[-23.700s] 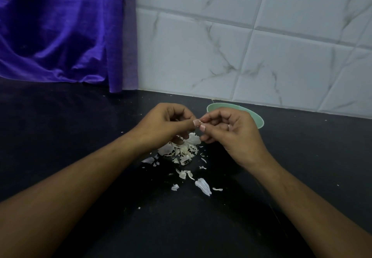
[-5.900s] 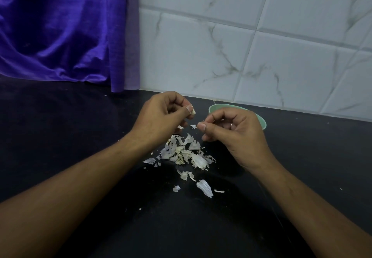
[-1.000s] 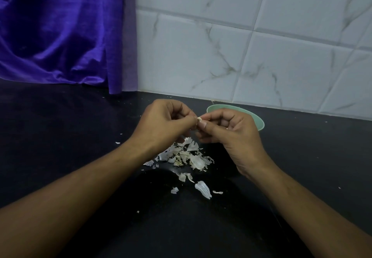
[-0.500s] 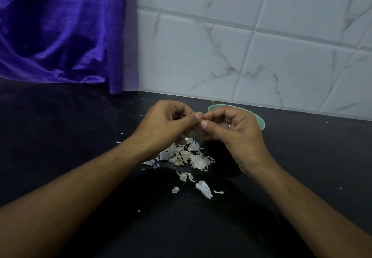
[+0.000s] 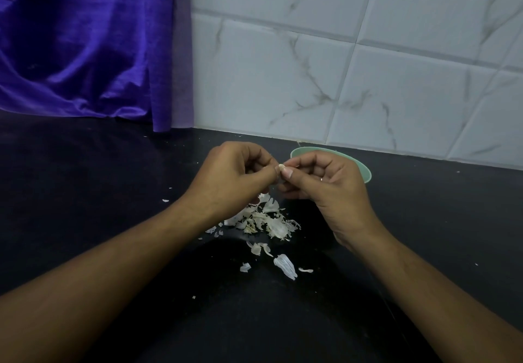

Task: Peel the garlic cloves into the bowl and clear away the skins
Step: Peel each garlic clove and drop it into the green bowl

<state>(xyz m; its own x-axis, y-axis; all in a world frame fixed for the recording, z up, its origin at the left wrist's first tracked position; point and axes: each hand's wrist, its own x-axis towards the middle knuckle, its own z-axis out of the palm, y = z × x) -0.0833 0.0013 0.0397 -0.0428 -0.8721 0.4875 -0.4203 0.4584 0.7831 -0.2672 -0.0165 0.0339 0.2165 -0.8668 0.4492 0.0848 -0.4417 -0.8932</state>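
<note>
Together, the left hand [image 5: 232,175] and right hand [image 5: 322,181] pinch one small garlic clove [image 5: 281,167] between their fingertips, held above the black counter [image 5: 85,192] near its back edge. Below them lies a heap of skins [image 5: 263,219], touching the counter. Behind the right hand, a green bowl [image 5: 363,171] stands by the tiled wall [image 5: 339,65].

Dim, bluish light — soft shadow near the lower edge, wide-angle bowing at borders.
</note>
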